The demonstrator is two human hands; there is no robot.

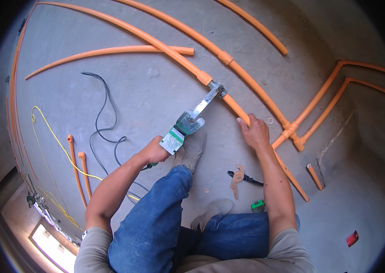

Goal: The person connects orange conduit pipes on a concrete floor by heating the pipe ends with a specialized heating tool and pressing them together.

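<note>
My left hand (155, 151) is wrapped round the grip of a green and white pipe fusion welder (173, 140), whose flat metal heating plate (205, 102) reaches up to the right. Dark round sockets (218, 88) sit at the plate's far end. On one side they meet the fitting (204, 78) that ends a long orange pipe (147, 37). A shorter orange pipe (236, 108) meets them from the other side, and my right hand (256, 133) is closed on it. Where that pipe's near end lies under my hand is hidden.
Other orange pipes (183, 27) with joints run across the grey concrete floor. A black cable (105, 128) and a yellow cord (62, 148) lie to the left. By my right forearm are an orange cutter-like tool (236, 180), a black tool (251, 180) and a green tape measure (258, 205).
</note>
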